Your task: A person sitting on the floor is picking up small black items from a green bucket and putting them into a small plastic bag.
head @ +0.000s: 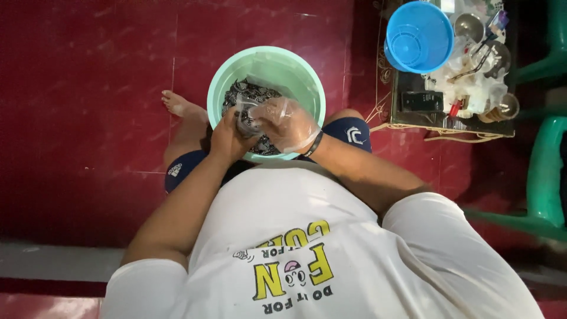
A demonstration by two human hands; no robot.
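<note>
Head view: dark shellfish (251,94) in green basin (236,65)

From up here I can't tell what the dark, patterned stuff in the basin (266,71) is; my hands cover its near part. My left hand (227,137) hides its own fingertips behind a clear bag (248,115), so its grip is unclear. The glove on my right hand (289,125) blurs the fingers. The basin's near rim sits behind my wrists. On the table (452,121), the clutter at the far edge is cut off by the frame, and the small items are too tiny to name.
</note>
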